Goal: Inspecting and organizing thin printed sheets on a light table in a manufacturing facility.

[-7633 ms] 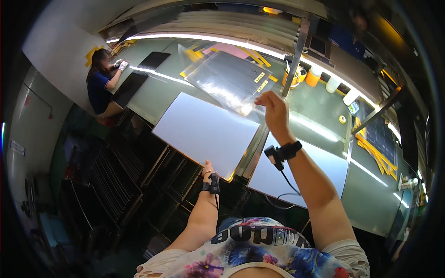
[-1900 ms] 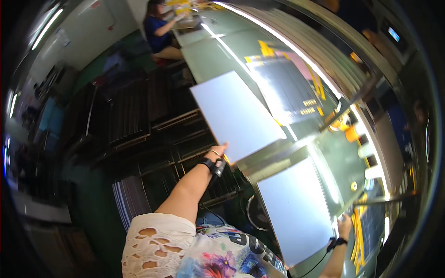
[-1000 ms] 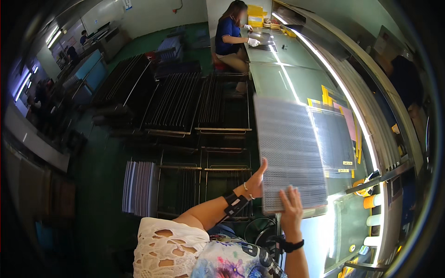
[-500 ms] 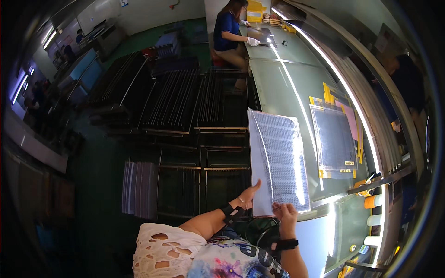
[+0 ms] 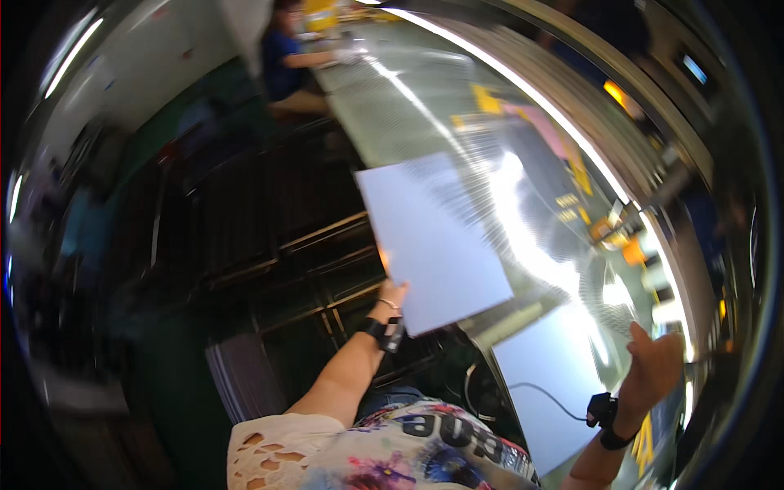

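Observation:
My left hand [image 5: 393, 296] grips the near left edge of a smooth pale white panel [image 5: 433, 253], thumb on top and fingers hidden below. The panel lies over the table's left edge. Out to the right, my right hand [image 5: 656, 363] pinches the near corner of a clear film [image 5: 510, 204] printed with a fine dot grid. The film curves up and glares strongly. Its far part still overlaps the panel's far right side, while the near part hangs apart from it. Motion blurs the film and my right fingers.
A second pale panel [image 5: 543, 367] lies close on the right, with a dark cable across it. Dark racks [image 5: 245, 220] stand to the left. Yellow-taped sheets [image 5: 535, 155] and orange and white rolls [image 5: 633, 249] lie along the bench's right side. Another person [image 5: 286, 65] works at the far end.
My right hand has swung right, peeling the film off much of the panel and baring its surface. My left hand still holds the panel's edge. The whole view has turned.

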`<state>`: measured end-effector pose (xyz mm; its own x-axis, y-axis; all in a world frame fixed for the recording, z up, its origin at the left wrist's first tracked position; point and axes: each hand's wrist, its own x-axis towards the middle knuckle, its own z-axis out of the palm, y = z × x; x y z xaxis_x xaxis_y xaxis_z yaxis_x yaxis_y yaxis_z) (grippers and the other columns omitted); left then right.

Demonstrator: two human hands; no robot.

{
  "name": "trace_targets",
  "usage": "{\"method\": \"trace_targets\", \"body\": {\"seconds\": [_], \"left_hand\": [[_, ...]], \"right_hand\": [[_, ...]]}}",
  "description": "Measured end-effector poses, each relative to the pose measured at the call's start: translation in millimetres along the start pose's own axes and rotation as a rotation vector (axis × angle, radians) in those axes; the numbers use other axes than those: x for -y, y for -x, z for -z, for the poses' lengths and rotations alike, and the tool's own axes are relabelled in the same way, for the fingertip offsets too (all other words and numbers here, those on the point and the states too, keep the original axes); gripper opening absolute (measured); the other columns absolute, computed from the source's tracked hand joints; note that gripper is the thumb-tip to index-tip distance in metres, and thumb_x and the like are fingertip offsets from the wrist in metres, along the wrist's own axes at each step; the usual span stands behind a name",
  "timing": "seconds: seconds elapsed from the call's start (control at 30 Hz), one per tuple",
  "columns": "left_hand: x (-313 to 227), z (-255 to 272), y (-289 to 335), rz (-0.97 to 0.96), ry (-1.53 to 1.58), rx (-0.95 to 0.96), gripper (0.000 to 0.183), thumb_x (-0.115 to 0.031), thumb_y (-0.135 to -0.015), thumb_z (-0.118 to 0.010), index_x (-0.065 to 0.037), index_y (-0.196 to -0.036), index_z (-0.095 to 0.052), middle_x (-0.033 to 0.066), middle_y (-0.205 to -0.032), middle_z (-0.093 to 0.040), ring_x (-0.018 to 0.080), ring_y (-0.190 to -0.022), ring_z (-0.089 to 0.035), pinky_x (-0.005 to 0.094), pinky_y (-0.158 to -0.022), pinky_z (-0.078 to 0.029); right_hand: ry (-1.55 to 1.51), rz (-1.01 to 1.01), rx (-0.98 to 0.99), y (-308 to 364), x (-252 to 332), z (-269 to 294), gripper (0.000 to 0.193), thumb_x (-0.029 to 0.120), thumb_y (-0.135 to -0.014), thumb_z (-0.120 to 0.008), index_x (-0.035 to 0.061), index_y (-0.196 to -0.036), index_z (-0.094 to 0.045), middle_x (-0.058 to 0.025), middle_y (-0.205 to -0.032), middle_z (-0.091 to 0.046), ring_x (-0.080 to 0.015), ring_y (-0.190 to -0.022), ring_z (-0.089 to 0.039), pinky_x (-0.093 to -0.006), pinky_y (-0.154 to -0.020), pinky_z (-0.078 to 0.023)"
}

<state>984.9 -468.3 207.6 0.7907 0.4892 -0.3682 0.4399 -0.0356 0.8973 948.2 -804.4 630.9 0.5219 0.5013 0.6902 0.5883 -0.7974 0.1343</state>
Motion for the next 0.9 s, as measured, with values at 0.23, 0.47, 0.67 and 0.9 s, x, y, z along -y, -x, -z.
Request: {"method": "trace_targets", "body": {"seconds": [0.23,0.47,0.67,0.9], "left_hand": [[-133.1,17.1,30.2,0.314,1.061,0.807,0.095,-0.076,-0.074,-0.027,-0.009,-0.139,-0.011,0.021,-0.138,-0.024,0.0445,-0.124,-0.023,0.0587,-0.097,-0.022],[-138.4,-82.0,10.9,0.55,0.436,1.173,0.071,-0.065,-0.077,-0.043,-0.008,-0.119,-0.047,0.0188,-0.126,-0.042,0.0374,-0.112,-0.044,0.055,-0.09,-0.035],[-116.2,-170.2,8.2,0.147,-0.396,1.006,0.025,-0.025,-0.084,-0.057,-0.004,-0.098,-0.057,0.007,-0.086,-0.064,0.0153,-0.073,-0.063,0.0294,-0.064,-0.049],[-135.5,-243.6,109.9,-0.222,-0.228,1.098,0.016,-0.017,-0.087,-0.054,-0.002,-0.088,-0.059,0.009,-0.079,-0.065,0.0145,-0.065,-0.062,0.0236,-0.054,-0.048]], "right_hand": [[-0.389,-0.56,0.067,140.8,-11.5,27.4,0.017,0.006,-0.067,-0.063,0.0002,-0.084,-0.063,-0.0125,-0.077,-0.064,-0.0251,-0.074,-0.062,-0.0307,-0.067,-0.048],[-0.8,-1.65,0.007,375.7,45.0,-12.2,0.036,-0.001,-0.084,-0.045,-0.0006,-0.12,-0.045,-0.0151,-0.091,-0.062,-0.0121,-0.06,-0.058,-0.0207,-0.052,-0.045],[-0.711,-2.036,-0.311,469.8,101.0,-23.7,0.004,0.0,-0.081,-0.051,-0.0019,-0.084,-0.05,-0.0138,-0.07,-0.061,-0.015,-0.057,-0.06,-0.0233,-0.051,-0.05],[-0.257,-2.032,-0.56,523.7,77.2,12.3,0.005,0.002,-0.082,-0.053,-0.0008,-0.077,-0.053,-0.0079,-0.065,-0.059,-0.0119,-0.054,-0.058,-0.0226,-0.05,-0.049]]}}
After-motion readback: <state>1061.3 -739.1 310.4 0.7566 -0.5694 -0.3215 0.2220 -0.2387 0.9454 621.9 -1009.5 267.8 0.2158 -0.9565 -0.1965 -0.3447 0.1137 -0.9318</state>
